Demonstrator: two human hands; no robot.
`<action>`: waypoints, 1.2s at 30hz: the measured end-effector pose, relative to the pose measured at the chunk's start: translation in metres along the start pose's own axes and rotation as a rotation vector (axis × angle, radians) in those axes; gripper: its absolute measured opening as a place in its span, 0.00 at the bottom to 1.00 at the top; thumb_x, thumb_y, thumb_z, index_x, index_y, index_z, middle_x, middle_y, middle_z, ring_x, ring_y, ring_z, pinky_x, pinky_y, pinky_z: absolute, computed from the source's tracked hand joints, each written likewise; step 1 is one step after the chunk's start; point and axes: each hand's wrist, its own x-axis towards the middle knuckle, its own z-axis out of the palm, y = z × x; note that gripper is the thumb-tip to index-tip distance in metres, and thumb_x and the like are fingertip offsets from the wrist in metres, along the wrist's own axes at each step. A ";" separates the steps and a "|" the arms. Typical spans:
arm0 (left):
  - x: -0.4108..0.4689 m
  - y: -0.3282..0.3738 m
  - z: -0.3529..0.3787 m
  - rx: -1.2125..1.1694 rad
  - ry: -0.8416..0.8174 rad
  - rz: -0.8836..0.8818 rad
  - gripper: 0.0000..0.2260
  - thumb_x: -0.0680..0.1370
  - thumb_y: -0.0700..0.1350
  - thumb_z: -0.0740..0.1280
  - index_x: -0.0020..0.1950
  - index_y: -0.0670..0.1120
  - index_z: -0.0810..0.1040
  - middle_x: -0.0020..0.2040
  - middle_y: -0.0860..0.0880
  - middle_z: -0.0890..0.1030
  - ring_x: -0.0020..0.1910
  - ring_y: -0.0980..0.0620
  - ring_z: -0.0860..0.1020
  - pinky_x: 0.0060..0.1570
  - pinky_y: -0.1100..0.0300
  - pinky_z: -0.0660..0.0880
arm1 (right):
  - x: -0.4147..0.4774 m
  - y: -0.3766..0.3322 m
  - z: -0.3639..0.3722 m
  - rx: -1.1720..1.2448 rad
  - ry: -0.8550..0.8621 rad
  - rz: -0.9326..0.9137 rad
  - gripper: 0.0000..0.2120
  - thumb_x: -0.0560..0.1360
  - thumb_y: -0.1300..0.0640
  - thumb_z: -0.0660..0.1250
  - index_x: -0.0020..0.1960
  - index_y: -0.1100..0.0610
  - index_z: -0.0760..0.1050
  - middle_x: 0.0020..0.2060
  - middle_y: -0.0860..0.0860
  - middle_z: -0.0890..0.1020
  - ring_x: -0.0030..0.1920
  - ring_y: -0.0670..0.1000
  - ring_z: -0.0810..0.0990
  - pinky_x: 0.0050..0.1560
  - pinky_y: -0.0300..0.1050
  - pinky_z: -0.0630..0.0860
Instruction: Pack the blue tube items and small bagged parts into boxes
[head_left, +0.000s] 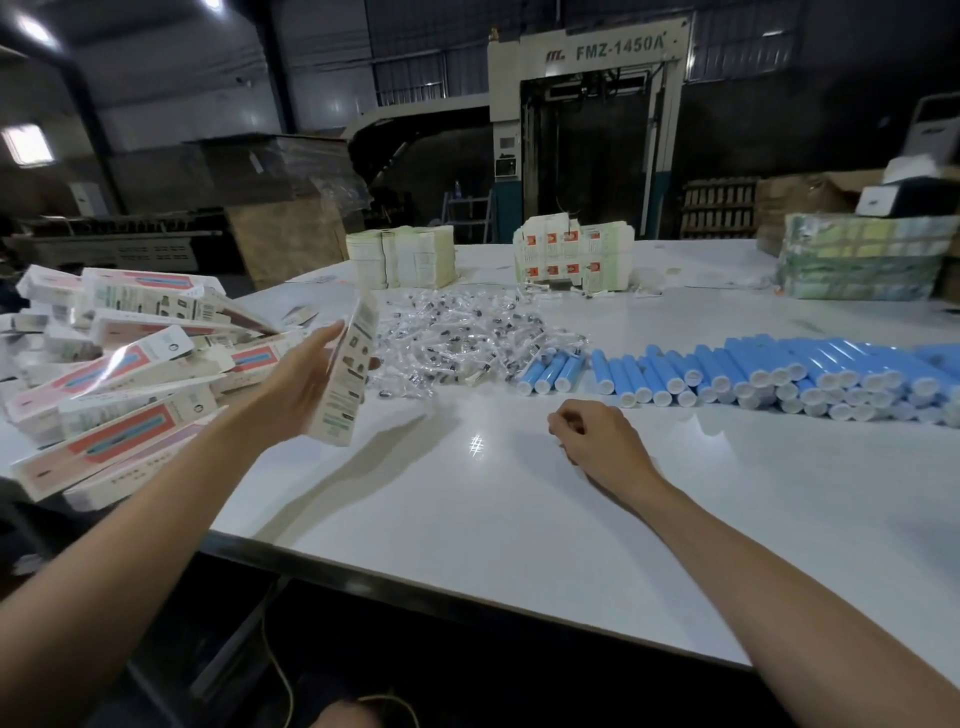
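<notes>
- Right grip (592, 439) rests on the desk (519, 519), fingers curled together, empty.
- Left grip (306, 384) clamps a box (345, 374) near the left edge.
- Blue tubes (769, 371) line the right side, bagged parts (467, 338) just beside.

Tubes (753, 369) bright blue, each with a white cap. Bags (467, 338) clear, dark specks inside. Table (519, 519) glossy white. Boxes (119, 374) on the pile are cream, a salmon-red panel round a blue strip, some sides pink. Lifted box (345, 374) is white with grey and black print. Flats (571, 254) at the back are cream with red squares; the bundle (862, 260) is green and yellow.
</notes>
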 end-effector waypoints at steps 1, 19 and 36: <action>0.000 0.000 0.010 -0.053 -0.046 0.008 0.25 0.84 0.62 0.62 0.72 0.46 0.79 0.54 0.47 0.86 0.46 0.49 0.81 0.52 0.51 0.80 | 0.000 0.000 0.000 0.002 0.000 -0.001 0.15 0.83 0.50 0.63 0.45 0.59 0.79 0.35 0.55 0.84 0.40 0.59 0.82 0.49 0.55 0.80; 0.052 -0.027 0.167 -0.209 -0.194 0.018 0.22 0.80 0.62 0.73 0.63 0.45 0.83 0.50 0.45 0.87 0.43 0.49 0.85 0.44 0.56 0.85 | 0.015 0.006 -0.009 -0.089 0.215 0.042 0.14 0.84 0.51 0.62 0.44 0.56 0.77 0.34 0.50 0.80 0.38 0.55 0.80 0.39 0.51 0.76; 0.052 -0.055 0.187 -0.575 -0.186 -0.066 0.21 0.89 0.55 0.56 0.74 0.44 0.76 0.62 0.35 0.86 0.40 0.46 0.83 0.39 0.54 0.82 | 0.054 0.044 -0.012 -0.824 0.056 0.017 0.14 0.81 0.70 0.59 0.61 0.61 0.78 0.60 0.57 0.80 0.68 0.59 0.71 0.63 0.48 0.69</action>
